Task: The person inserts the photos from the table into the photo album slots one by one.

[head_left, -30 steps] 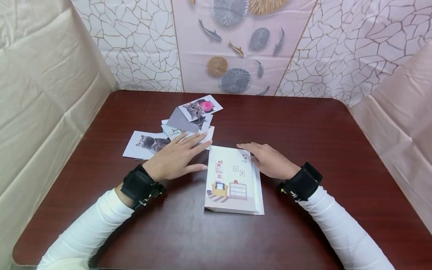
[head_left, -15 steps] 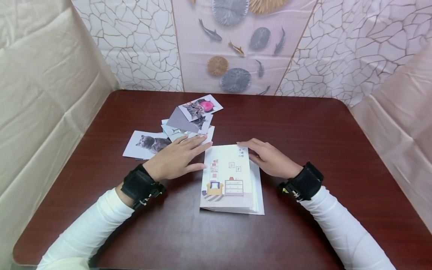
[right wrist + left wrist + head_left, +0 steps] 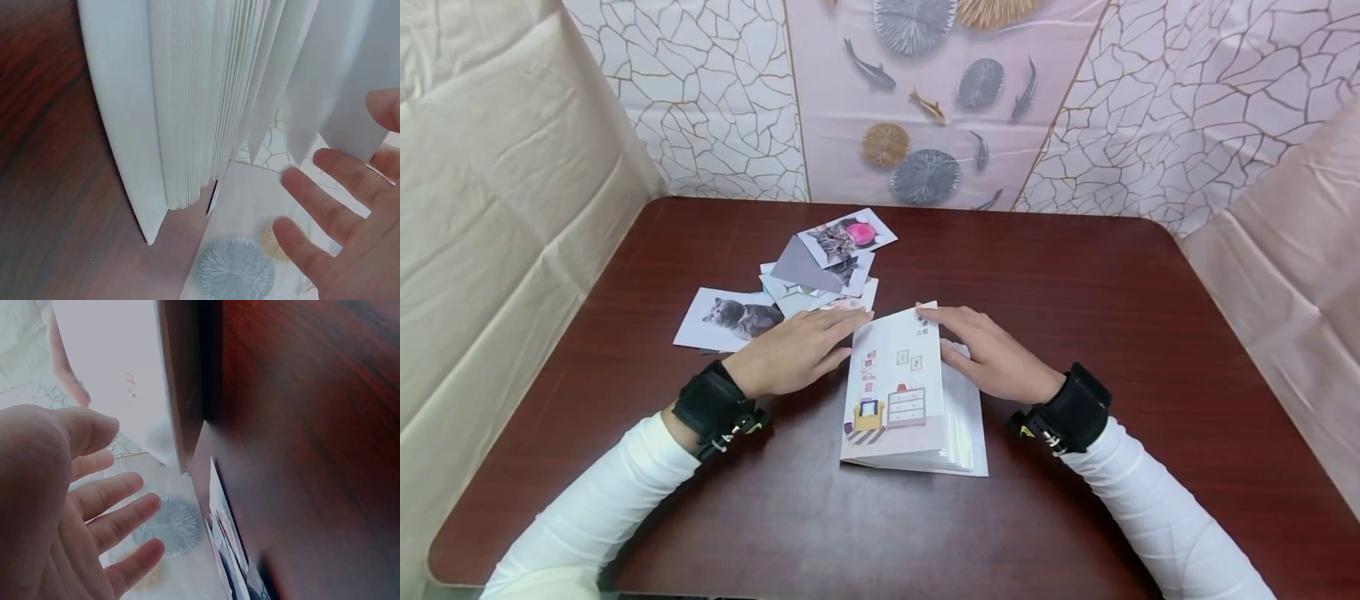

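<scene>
A white photo album (image 3: 891, 375) with a printed room scene lies at the table's middle, its front cover tilted up. My right hand (image 3: 992, 350) pinches that cover near its top right corner, thumb on the inner side. In the right wrist view, the album's sleeve pages (image 3: 187, 125) fan apart under the raised cover, near my right hand's fingers (image 3: 306, 194). My left hand (image 3: 793, 350) is by the album's left edge, its fingers extended and slightly spread. In the left wrist view, the left hand (image 3: 81, 500) holds nothing; its thumb is near the cover.
Several cat picture cards (image 3: 820, 271) lie loosely overlapped beyond my left hand, and one grey cat card (image 3: 730, 321) sits left of them. The dark red table (image 3: 1090, 283) meets patterned cloth (image 3: 700, 100) at its far edge.
My right hand has lifted the album's cover and swung it up and leftward, exposing page edges. The left hand has shifted slightly. The cards stay in place.
</scene>
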{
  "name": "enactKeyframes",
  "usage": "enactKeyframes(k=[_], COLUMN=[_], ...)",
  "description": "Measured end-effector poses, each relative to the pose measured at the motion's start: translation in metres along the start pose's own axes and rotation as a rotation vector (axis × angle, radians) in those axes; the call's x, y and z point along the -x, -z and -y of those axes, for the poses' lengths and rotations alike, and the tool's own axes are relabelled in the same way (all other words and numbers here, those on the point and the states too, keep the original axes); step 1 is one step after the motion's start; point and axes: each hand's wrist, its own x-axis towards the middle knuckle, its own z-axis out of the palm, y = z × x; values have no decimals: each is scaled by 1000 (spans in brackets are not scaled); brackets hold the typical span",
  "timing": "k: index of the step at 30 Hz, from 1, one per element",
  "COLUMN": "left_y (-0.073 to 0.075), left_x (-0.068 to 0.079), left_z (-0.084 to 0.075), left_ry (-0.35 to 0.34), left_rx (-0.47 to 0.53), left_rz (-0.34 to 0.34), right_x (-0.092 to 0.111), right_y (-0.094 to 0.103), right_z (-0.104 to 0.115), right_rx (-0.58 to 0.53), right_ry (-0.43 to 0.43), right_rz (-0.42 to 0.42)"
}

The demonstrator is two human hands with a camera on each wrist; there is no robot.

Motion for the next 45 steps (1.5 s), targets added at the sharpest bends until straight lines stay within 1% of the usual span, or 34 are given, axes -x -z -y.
enactKeyframes(k=[4,7,12,17,22,25,29,32,34,37,40,45], left_y=[-2,-3,-2,-2,0,1,2,3,3,4,5,7], left_x=[-1,-2,-1,-2,-3,-3,-3,-4,-4,-4,-4,-4], left_z=[0,-1,-3,-4,-4,-5,-5,-5,-5,-6,-7,-6], left_ry=[-6,-17,-47,-46,-4,37,73,80,89,114,134,148], left_rx=[25,34,38,50,95,135,210,262,280,313,371,478], left_rz=[9,9,-17,-31,-34,-28,-34,-64,-86,-107,-115,-138], right_x=[-1,-2,-3,-3,-3,-4,-3,-3,-3,-3,-2,-1], right_y=[-3,-6,-10,-12,-15,-17,-18,-18,-18,-19,-21,-25], right_z=[-1,2,7,12,16,18,19,20,21,21,21,21], right_rx=[5,7,8,-12,-45,-34,-39,-51,-55,-57,-52,-46], right_ry=[50,72,87,81,67,75,117,164,189,207,193,149], right_rz=[-19,-9,9,22,44,54,72,88,100,116,137,180])
